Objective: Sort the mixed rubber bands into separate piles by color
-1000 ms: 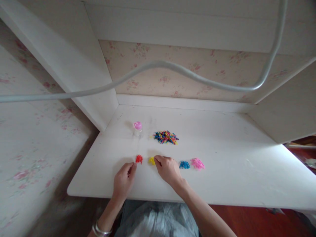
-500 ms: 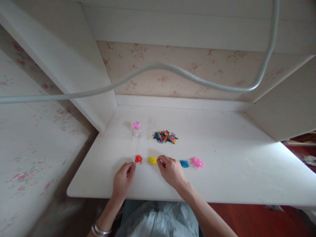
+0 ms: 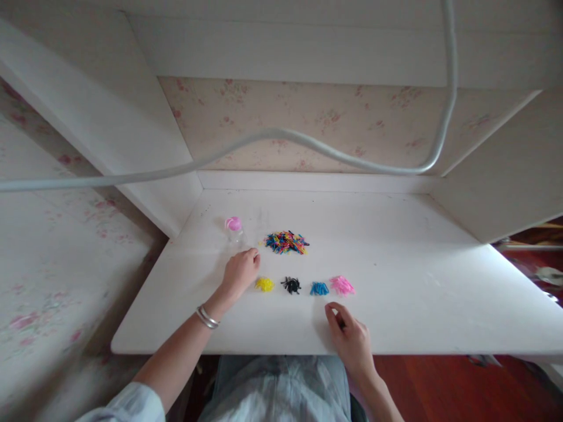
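Observation:
My left hand (image 3: 241, 271), a silver bangle at its wrist, reaches to the left edge of a mixed pile of small coloured rubber bands (image 3: 287, 242). Its fingers are pinched together, and what they hold, if anything, is hidden. Curled with thumb and forefinger together, my right hand (image 3: 350, 335) rests just in front of the blue bands (image 3: 319, 288) and the pink bands (image 3: 342, 285); anything in it is too small to see. Left of these lie black bands (image 3: 291, 285) and yellow bands (image 3: 264, 284). The red bands are out of sight behind my left hand.
A small clear bottle with a pink top (image 3: 234, 225) stands left of the mixed pile. All this is on a white desk (image 3: 413, 305) with side panels. A pale cable (image 3: 281, 135) crosses the view above it.
My left hand has moved forward and right, from beside the red bands to the mixed pile. My right hand has drawn back and right from the yellow bands, uncovering the black ones.

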`<state>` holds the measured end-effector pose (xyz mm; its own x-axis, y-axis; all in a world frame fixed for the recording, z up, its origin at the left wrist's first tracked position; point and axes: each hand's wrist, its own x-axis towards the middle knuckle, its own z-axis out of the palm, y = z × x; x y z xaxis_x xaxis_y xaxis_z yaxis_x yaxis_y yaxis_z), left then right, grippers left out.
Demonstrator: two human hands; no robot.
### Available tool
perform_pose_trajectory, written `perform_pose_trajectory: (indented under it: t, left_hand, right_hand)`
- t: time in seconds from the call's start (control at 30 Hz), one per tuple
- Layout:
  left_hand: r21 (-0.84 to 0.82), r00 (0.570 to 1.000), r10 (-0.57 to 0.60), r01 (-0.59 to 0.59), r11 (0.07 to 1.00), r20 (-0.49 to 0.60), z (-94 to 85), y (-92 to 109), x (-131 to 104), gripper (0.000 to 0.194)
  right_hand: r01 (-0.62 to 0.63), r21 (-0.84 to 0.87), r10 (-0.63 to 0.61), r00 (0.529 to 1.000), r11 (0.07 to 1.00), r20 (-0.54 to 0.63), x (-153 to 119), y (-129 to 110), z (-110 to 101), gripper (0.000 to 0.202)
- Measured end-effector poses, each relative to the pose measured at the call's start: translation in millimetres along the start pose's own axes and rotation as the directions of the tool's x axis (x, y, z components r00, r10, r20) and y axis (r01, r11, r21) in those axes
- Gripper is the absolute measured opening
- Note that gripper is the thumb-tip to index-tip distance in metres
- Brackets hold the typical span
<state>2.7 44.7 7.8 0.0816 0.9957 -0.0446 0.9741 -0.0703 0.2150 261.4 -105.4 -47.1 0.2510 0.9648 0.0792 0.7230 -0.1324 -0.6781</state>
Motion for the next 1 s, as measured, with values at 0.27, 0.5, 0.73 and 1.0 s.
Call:
perform_pose_trajectory:
  t: [0.27,0.5,0.73,1.0]
  left_hand:
    - [0.059,0.998,-0.065,0.066,0.996,-0.027,16.1,17.6,28.7,0.031]
    - [0.048,0.996,-0.067,0.07,0.996,-0.054,16.8,20.5,32.5,0.033]
    - [0.009,0.996,-0.042,0.043,0.999,-0.085,-0.9,14.7,9.6,0.03]
    - [-0.218,0.994,0.109,-0.109,0.97,-0.009,-3.6,9.7,-51.5,0.027]
  right_hand:
    - [0.045,-0.026,-0.044,0.999,0.999,0.007,1.0,0.1,3.6,0.037]
    - [0.106,-0.047,-0.106,0.994,0.993,-0.013,-0.4,1.1,2.8,0.035]
    - [0.131,-0.062,-0.133,0.991,0.99,-0.029,0.2,1.6,3.6,0.032]
    - [0.122,-0.073,-0.122,0.992,0.99,-0.003,0.0,3.3,4.9,0.031]
